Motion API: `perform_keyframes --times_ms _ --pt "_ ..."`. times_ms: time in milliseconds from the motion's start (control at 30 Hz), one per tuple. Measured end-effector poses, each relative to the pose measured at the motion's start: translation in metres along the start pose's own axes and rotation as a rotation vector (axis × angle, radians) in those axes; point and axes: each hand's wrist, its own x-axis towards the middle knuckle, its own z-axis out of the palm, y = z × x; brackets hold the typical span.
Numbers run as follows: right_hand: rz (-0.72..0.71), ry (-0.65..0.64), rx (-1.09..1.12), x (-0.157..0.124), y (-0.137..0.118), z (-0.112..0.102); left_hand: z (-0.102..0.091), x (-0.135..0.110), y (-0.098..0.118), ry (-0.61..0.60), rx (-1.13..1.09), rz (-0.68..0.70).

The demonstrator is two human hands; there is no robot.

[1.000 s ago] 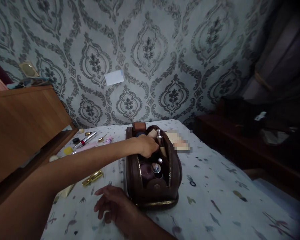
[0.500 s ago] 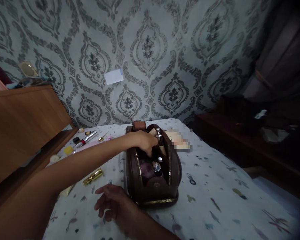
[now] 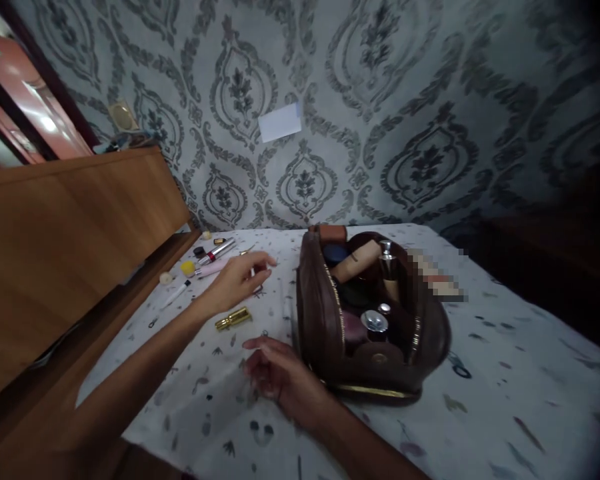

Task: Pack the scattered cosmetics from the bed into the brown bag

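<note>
The left hand (image 3: 237, 281) is over the left half of the printed sheet (image 3: 485, 340), fingers bent and thumb parted from them by a narrow gap, beside a pink tube (image 3: 210, 269). The right hand (image 3: 275, 373), blurred, is nearer the sheet's near edge, its fingers loosely curled and spread. Between the hands lies a gold tube (image 3: 233, 319). Just beyond the right hand stands the brown bag (image 3: 316, 313), unzipped and gaping; in it are a tan box (image 3: 357, 261), tilted, a silver-topped bottle (image 3: 389, 272) and a clear faceted cap (image 3: 375, 322). Toward the sheet's far left corner lie a silver tube with a red band (image 3: 217, 251), a yellow pot (image 3: 187, 268) and a dark-tipped white pen (image 3: 175, 294). A wooden panel (image 3: 80, 220) runs along the left edge; the patterned wall (image 3: 350, 120), bearing a white card (image 3: 280, 123), rises behind the far edge.
</note>
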Motion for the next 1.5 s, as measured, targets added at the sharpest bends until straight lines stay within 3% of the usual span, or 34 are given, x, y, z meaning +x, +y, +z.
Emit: perform_keyframes --times_ms 100,200,300,400,533,667,800,900,1033,1200,1333,1500 --pt "-0.003 0.015 -0.019 0.001 0.001 0.001 0.013 -0.044 -0.049 -0.016 0.087 -0.189" --pt "0.001 0.038 -0.041 -0.001 0.0 0.003 0.027 -0.082 -0.078 -0.035 0.118 -0.297" --pt "0.018 0.076 -0.058 -0.002 -0.001 0.004 0.038 -0.108 -0.087 -0.027 0.135 -0.342" --pt "0.038 0.132 -0.081 0.001 0.001 0.003 0.043 -0.118 -0.086 -0.031 0.186 -0.329" --pt "0.092 0.218 -0.239 0.012 0.006 0.001 0.042 -0.118 -0.085 -0.045 0.232 -0.331" --pt "0.117 0.216 -0.517 0.028 0.007 0.014 0.042 -0.119 -0.089 -0.034 0.241 -0.303" --pt "-0.011 0.232 -0.607 0.048 0.005 0.035 0.041 -0.122 -0.094 0.009 0.212 -0.278" --pt "-0.13 0.248 -0.68 0.063 0.01 0.038 0.032 -0.12 -0.104 0.079 0.218 -0.287" --pt "-0.279 0.267 -0.79 0.068 0.021 0.023 0.005 -0.108 -0.136 0.231 0.253 -0.382" --pt "-0.287 0.212 -0.81 0.063 0.026 0.012 -0.025 -0.084 -0.198 0.395 0.327 -0.553" --pt "-0.283 0.205 -0.812 0.063 0.025 0.013 -0.026 -0.07 -0.235 0.448 0.352 -0.65" --pt "-0.27 0.201 -0.869 0.061 0.026 0.013 -0.012 -0.061 -0.259 0.432 0.333 -0.65"
